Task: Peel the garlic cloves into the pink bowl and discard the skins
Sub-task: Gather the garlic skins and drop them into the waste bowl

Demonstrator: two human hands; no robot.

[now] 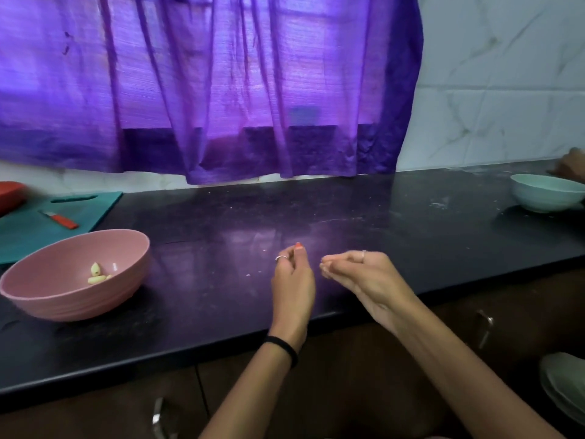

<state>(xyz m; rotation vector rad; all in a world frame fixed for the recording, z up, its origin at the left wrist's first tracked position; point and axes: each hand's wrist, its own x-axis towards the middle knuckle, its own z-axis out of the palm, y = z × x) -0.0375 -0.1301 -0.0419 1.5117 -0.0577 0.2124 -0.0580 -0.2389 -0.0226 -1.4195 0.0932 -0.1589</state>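
The pink bowl (63,299) stands on the black counter (380,223) at the left, with a few peeled garlic cloves (96,275) lying in it. My left hand (292,277) hovers over the middle of the counter, well right of the bowl, its fingers loosely curled and the thumb raised. My right hand (357,274) is close beside it, fingers fairly straight and bunched at the tips, pointing toward the left hand. No clove or skin shows in either hand. A few tiny white flecks lie on the counter near the hands.
A teal cutting board (28,229) with a red-handled knife (60,219) lies behind the pink bowl, and a red container (9,193) is at the far left. A mint bowl (547,193) stands at the right, with another person's hand (571,166) behind it. A purple curtain (205,90) hangs above.
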